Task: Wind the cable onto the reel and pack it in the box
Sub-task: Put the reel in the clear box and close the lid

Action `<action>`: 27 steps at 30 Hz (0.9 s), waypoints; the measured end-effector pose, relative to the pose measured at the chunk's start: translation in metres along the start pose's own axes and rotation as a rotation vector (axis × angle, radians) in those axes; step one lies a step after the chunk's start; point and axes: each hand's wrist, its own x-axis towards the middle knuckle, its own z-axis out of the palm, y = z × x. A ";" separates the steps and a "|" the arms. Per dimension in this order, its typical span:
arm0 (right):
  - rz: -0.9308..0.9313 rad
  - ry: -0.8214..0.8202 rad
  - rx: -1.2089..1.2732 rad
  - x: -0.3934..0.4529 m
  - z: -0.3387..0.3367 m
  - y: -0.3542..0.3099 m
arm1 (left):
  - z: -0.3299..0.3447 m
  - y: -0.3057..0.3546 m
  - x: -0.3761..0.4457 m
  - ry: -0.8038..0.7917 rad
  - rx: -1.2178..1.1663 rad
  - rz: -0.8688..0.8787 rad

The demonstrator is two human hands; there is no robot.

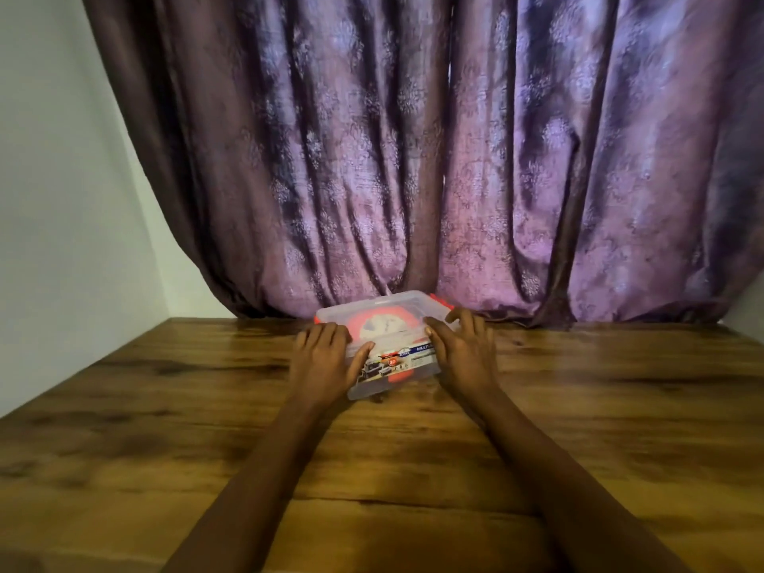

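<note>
Both forearms reach out over the brown wood-grain counter (165,407). The clear rectangular plastic box (388,324) has its lid on, with orange clips at the corners and a printed label on the front; an orange round reel (382,320) shows through the lid. Can't make out the cable itself, too blurry. The box sits between the hands: the left hand (324,366) lies flat on its left end, fingers fairly straight, thumb across the lid. The right hand (461,349) presses on the right end, fingers spread, gripping nothing. The box is near the counter's far edge, just in front of a purple patterned curtain (413,159), with a white wall (62,200) on the left.
</note>
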 end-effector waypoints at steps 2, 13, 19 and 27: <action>0.023 -0.066 0.088 0.008 0.011 -0.021 | -0.007 -0.010 -0.005 0.019 -0.003 -0.017; -0.130 -0.417 0.316 0.039 0.099 -0.181 | -0.059 -0.122 -0.060 -0.151 0.090 -0.284; -0.254 -0.624 0.389 0.048 0.122 -0.281 | -0.090 -0.198 -0.093 -0.119 0.212 -0.422; -0.369 -0.748 0.436 0.051 0.143 -0.386 | -0.122 -0.277 -0.124 -0.061 0.385 -0.427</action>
